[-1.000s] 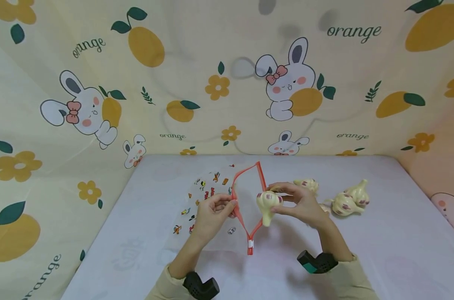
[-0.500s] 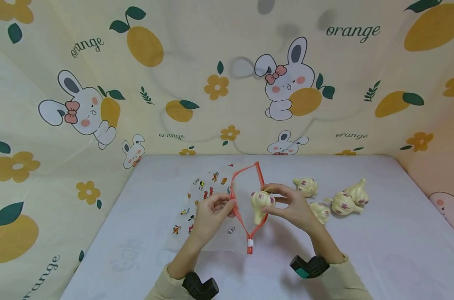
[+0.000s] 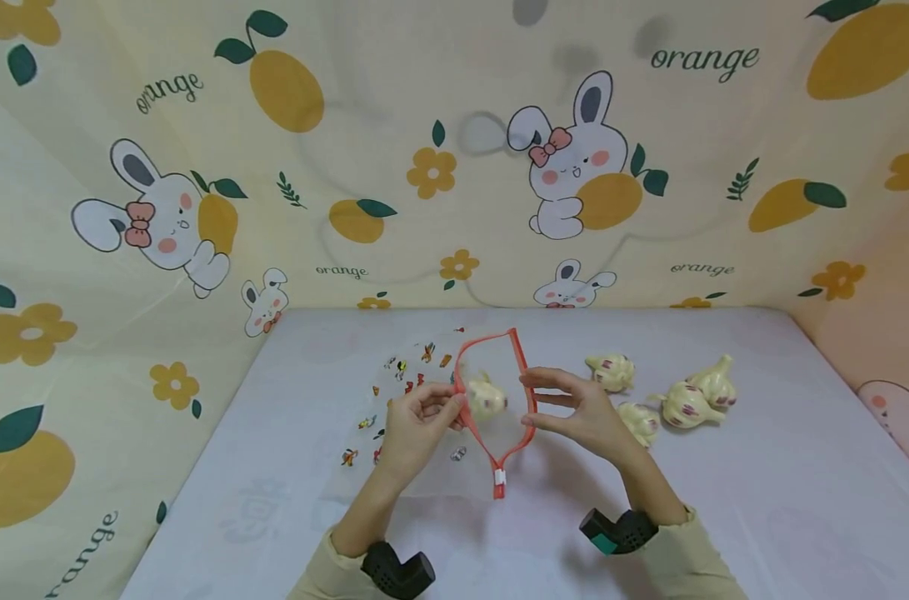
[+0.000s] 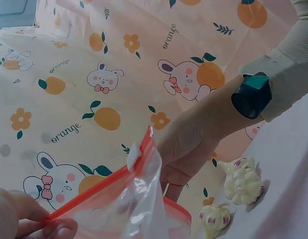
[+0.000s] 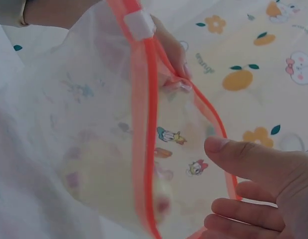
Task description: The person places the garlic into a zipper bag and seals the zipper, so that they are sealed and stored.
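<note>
Red-edged bag (image 3: pixel 441 475) holds garlic (image 3: pixel 487 398), left hand (image 3: pixel 422 419) pinching its rim (image 5: pixel 141 129), right hand (image 3: pixel 591 413) released.

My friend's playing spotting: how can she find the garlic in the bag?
Over the white table, find the left hand pinching a red-rimmed clear bag. Look inside for a pale garlic bulb. Unlike the four loose bulbs on the right, it's inside plastic.

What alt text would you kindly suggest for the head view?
The left hand holds an open clear bag by its red rim, the right hand opposite, one garlic bulb inside. Four more bulbs lie to the right.
</note>
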Available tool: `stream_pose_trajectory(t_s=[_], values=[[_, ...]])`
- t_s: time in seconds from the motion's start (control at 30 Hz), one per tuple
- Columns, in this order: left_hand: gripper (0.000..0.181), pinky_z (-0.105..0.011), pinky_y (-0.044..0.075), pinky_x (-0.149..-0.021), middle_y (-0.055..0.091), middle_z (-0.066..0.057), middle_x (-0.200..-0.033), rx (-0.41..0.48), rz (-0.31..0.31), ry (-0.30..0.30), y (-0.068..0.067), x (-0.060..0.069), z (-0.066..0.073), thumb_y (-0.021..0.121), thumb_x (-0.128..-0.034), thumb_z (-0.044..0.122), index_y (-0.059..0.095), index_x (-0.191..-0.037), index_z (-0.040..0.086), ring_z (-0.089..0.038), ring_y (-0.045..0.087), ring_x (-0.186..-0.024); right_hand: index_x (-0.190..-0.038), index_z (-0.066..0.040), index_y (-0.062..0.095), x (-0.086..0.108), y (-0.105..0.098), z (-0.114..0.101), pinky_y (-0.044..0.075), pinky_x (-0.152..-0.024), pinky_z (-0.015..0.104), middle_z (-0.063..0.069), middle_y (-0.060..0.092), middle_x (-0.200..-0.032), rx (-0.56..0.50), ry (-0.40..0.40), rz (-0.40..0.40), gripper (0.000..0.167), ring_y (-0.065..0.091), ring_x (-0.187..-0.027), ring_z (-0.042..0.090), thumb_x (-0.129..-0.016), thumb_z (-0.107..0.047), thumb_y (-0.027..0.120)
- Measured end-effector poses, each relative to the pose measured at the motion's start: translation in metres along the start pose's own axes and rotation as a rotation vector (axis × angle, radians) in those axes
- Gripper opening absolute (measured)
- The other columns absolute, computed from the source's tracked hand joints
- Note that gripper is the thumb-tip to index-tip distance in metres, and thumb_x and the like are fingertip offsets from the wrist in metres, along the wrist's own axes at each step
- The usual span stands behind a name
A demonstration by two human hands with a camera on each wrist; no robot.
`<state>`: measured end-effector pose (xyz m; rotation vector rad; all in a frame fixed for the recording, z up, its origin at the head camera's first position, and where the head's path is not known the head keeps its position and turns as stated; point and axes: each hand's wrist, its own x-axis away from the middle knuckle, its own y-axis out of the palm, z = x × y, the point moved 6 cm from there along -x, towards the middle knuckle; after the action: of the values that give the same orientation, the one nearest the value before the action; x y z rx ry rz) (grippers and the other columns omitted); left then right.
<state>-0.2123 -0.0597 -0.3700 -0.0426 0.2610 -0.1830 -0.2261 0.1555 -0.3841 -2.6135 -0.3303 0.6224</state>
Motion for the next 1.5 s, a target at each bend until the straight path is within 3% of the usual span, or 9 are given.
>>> stream_pose_trajectory(t_s=[0.17, 0.43, 0.73, 0.97, 1.1, 1.27, 1.33, 1.5], values=[[0.021, -0.019, 0.06, -0.064, 0.065, -0.037, -0.088, 0.0, 0.0, 0.005, 0.0, 0.0, 0.001, 0.062, -0.0909, 0.003, 0.063, -0.102, -0.014, 0.002, 0.063, -0.064, -0.122, -0.002, 0.062, 0.001, -0.002, 0.004, 0.059, -0.09, 0.037, 0.018, 0.069, -0.117, 0.006, 0.039, 0.004, 0.048, 0.068, -0.104, 0.021, -0.078, -0.011, 0.079], [0.02, -0.019, 0.061, -0.065, 0.065, -0.037, -0.089, -0.007, -0.001, 0.018, -0.002, 0.0, 0.002, 0.063, -0.0911, 0.004, 0.063, -0.101, -0.013, 0.002, 0.063, -0.065, -0.118, -0.001, 0.063, 0.008, -0.009, 0.011, 0.06, -0.088, 0.038, 0.019, 0.069, -0.114, 0.04, 0.055, -0.005, 0.043, 0.058, -0.1, -0.014, -0.079, -0.01, 0.078], [0.019, -0.019, 0.06, -0.065, 0.066, -0.036, -0.089, -0.026, 0.015, 0.002, -0.005, 0.001, 0.001, 0.063, -0.0908, 0.004, 0.064, -0.101, -0.012, 0.002, 0.063, -0.065, -0.116, -0.001, 0.064, 0.016, -0.023, 0.018, 0.06, -0.086, 0.039, 0.019, 0.07, -0.113, 0.072, 0.064, -0.006, 0.041, 0.065, -0.1, -0.002, -0.079, -0.011, 0.078], [0.02, -0.018, 0.06, -0.065, 0.066, -0.036, -0.09, -0.014, 0.009, -0.006, -0.004, 0.0, 0.0, 0.063, -0.0909, 0.004, 0.063, -0.102, -0.012, 0.002, 0.063, -0.065, -0.117, 0.0, 0.063, 0.027, -0.037, 0.028, 0.061, -0.085, 0.032, 0.018, 0.07, -0.112, 0.122, 0.139, 0.017, 0.042, 0.061, -0.096, -0.012, -0.08, -0.013, 0.078], [0.02, -0.018, 0.06, -0.065, 0.066, -0.037, -0.09, -0.015, 0.004, -0.002, -0.004, 0.0, 0.0, 0.062, -0.0912, 0.004, 0.063, -0.103, -0.013, 0.002, 0.064, -0.066, -0.118, 0.001, 0.062, 0.033, -0.043, 0.031, 0.061, -0.084, 0.027, 0.021, 0.069, -0.114, 0.101, 0.179, 0.034, 0.043, 0.061, -0.094, -0.014, -0.08, -0.012, 0.077], [0.02, -0.018, 0.06, -0.065, 0.066, -0.036, -0.09, -0.021, 0.004, -0.002, -0.004, 0.0, 0.0, 0.062, -0.0914, 0.004, 0.063, -0.103, -0.012, 0.002, 0.064, -0.066, -0.118, 0.002, 0.062, 0.037, -0.054, 0.03, 0.059, -0.082, 0.017, 0.024, 0.068, -0.113, 0.08, 0.177, 0.061, 0.043, 0.061, -0.093, -0.014, -0.08, -0.009, 0.077], [0.02, -0.017, 0.06, -0.065, 0.066, -0.036, -0.09, -0.022, 0.005, -0.007, -0.005, 0.0, 0.0, 0.062, -0.0914, 0.004, 0.063, -0.103, -0.012, 0.002, 0.064, -0.066, -0.118, 0.002, 0.062, 0.039, -0.058, 0.03, 0.057, -0.082, 0.013, 0.016, 0.07, -0.113, 0.087, 0.17, 0.068, 0.041, 0.061, -0.095, -0.015, -0.081, -0.009, 0.076], [0.02, -0.017, 0.06, -0.066, 0.066, -0.037, -0.09, -0.017, 0.001, -0.011, -0.005, 0.0, -0.001, 0.062, -0.0917, 0.004, 0.063, -0.103, -0.013, 0.002, 0.064, -0.066, -0.119, 0.001, 0.062, 0.044, -0.069, 0.036, 0.053, -0.084, 0.007, -0.025, 0.064, -0.11, 0.088, 0.167, 0.063, 0.04, 0.058, -0.1, -0.017, -0.082, -0.009, 0.075]])
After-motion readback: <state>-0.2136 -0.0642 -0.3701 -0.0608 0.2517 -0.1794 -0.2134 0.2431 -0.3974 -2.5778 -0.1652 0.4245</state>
